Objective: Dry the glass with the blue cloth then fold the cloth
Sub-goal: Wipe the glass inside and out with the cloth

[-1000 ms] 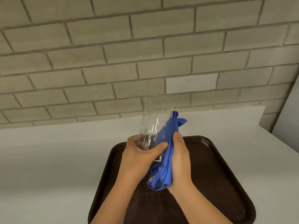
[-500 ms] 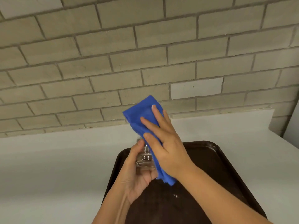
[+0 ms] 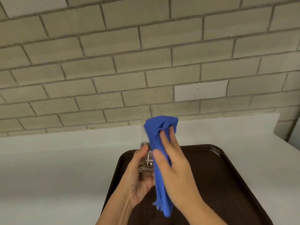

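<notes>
A clear glass [image 3: 146, 158] is held upright above the tray, its thick base gripped by my left hand [image 3: 138, 177] from below. The blue cloth [image 3: 159, 143] is draped over the glass's near side and hangs down past its base. My right hand [image 3: 175, 163] presses the cloth flat against the glass with straight fingers. The glass's rim shows faintly above the cloth, against the brick wall. Most of the glass's wall is hidden behind the cloth.
A dark brown tray [image 3: 227, 176] lies on the white counter [image 3: 56, 168] under both hands. A brick wall [image 3: 146, 62] rises behind the counter. The counter ends at the right, where a corner shows.
The right hand and cloth have slid down and to the right on the glass, baring the rim at the top. The left hand keeps its grip on the base.
</notes>
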The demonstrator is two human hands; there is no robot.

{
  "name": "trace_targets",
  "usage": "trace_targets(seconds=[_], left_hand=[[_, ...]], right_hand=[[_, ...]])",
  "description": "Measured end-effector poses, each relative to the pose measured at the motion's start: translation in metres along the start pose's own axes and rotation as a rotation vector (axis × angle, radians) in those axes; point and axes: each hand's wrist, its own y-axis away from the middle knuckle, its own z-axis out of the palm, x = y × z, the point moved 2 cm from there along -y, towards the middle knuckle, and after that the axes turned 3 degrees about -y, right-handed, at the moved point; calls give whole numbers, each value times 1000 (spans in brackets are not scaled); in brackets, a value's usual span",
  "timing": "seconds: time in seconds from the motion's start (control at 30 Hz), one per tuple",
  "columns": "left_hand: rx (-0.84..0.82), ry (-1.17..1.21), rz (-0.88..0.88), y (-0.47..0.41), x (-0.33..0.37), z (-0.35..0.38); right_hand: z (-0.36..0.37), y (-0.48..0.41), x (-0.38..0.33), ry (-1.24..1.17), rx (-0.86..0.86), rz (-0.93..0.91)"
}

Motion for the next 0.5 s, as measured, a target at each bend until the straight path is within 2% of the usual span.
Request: trace_targets(seconds=[0.07, 0.13, 0.2, 0.37, 0.5], left_hand=[[-6, -16, 3, 0, 0, 3], [-7, -12, 22, 1, -1, 5], [-5, -9, 11, 1, -2, 7], [21, 50, -17, 1, -5, 9], [-34, 35, -14, -1, 2, 3]], right_hand=[[2, 0, -4, 87, -40, -89], [-3, -20, -8, 132, -43, -88], [-13, -47, -13, 140, -4, -16], [-24, -61, -6, -112, 102, 268], [-16, -28, 8, -196, 118, 311]])
